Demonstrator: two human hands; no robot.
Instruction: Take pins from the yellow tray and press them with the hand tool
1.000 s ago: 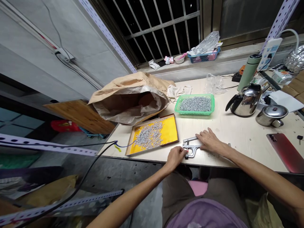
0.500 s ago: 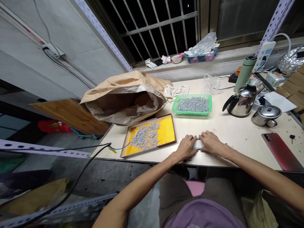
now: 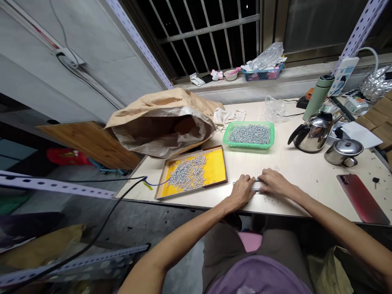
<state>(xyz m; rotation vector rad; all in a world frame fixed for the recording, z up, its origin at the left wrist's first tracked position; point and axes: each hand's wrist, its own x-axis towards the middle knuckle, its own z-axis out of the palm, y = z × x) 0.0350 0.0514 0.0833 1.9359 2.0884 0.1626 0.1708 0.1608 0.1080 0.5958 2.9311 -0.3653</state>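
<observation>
Pale tabletop (image 3: 301, 175): left hand (image 3: 243, 191), right hand (image 3: 273, 181), fingers curled closed on metal tool (image 3: 255, 189), its shape mostly hidden.

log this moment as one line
left hand: on tool; right hand: on same tool; tool: partly covered by hands; tray: metal pieces, left of hands; green basket: metal pieces, beyond hands
</observation>
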